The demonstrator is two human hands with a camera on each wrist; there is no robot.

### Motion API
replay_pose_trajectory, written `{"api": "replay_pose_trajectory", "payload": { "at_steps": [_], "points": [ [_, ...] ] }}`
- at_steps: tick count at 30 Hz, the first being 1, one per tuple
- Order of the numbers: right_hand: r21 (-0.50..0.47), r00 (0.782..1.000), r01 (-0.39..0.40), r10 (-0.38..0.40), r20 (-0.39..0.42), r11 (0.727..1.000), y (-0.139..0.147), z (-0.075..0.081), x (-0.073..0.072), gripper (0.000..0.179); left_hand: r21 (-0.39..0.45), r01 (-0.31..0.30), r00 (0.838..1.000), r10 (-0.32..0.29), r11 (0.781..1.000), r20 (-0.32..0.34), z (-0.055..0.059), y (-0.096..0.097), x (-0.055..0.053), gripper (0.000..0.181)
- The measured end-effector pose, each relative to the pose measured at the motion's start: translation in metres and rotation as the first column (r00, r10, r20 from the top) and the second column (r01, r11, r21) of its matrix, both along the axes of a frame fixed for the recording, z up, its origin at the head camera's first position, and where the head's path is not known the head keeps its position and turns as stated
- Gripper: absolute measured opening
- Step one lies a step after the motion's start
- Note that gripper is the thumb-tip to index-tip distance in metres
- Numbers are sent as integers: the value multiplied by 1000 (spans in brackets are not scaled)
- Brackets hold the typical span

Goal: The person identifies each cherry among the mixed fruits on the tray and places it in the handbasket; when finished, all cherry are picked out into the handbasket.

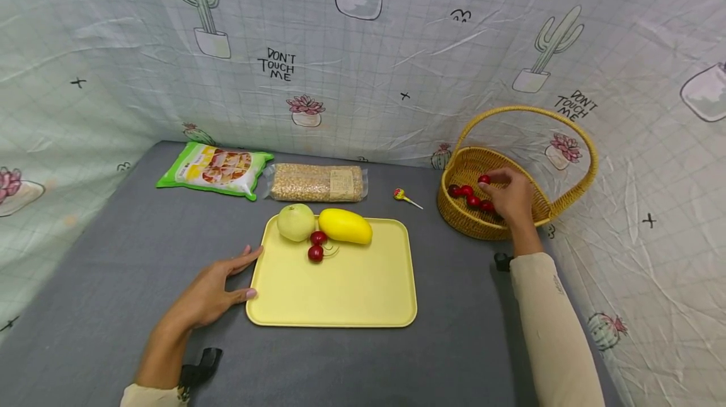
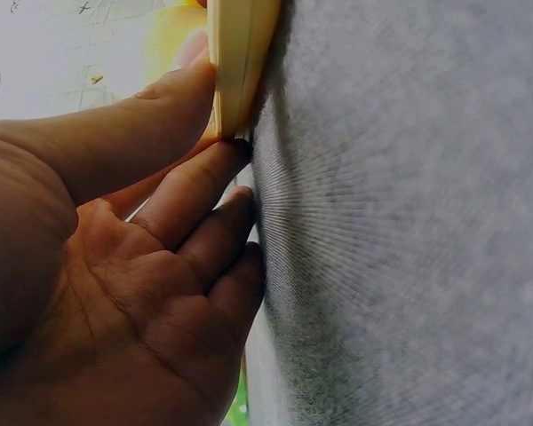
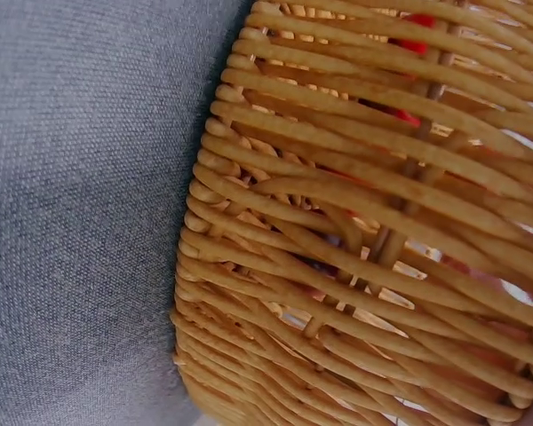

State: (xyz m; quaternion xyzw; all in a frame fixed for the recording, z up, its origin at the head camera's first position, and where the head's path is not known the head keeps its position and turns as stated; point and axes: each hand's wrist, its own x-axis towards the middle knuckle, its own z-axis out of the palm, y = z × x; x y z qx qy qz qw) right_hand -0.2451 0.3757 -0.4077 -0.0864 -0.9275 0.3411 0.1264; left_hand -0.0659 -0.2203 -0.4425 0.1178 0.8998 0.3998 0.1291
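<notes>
Got green bag [image 1: 217, 169] and grain bag [image 1: 317, 182] behind the tray [image 1: 334, 297], lollipop [image 1: 400, 194] near the basket [image 1: 471, 227]; now pinching a cherry [image 1: 484, 179] over it with right hand [image 1: 513, 196], touching the tray with left hand [image 1: 214, 287] spread.

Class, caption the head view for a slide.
Left hand touches the yellow tray; right hand pinches a red cherry at the wicker basket.

Head camera's up high, facing forward and down over the yellow tray [image 1: 334, 297]; left wrist view's tipped sideways, close on the left hand [image 2: 142, 266], sharing the tray's edge at upper centre; right wrist view's tight against the wicker basket [image 3: 338, 204], shared with the head frame's right
</notes>
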Motion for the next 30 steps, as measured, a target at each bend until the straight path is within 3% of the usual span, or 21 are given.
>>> {"api": "replay_pose_trajectory", "payload": {
  "at_steps": [8,23,27,30],
  "points": [
    [23,987,8,-12,159,1000,5,1,-6,33,8,-1,1000,1,1000,4,0,-1,0,85],
    [25,941,14,-22,338,1000,6,-1,-10,35,4,-2,1000,2,1000,5,0,-1,0,85],
    [4,931,31,-31,363,1000,6,0,-10,37,6,-3,1000,3,1000,8,0,0,0,85],
    [6,943,33,-33,330,999,6,0,-9,37,4,-3,1000,3,1000,7,0,0,0,85]
  ]
}}
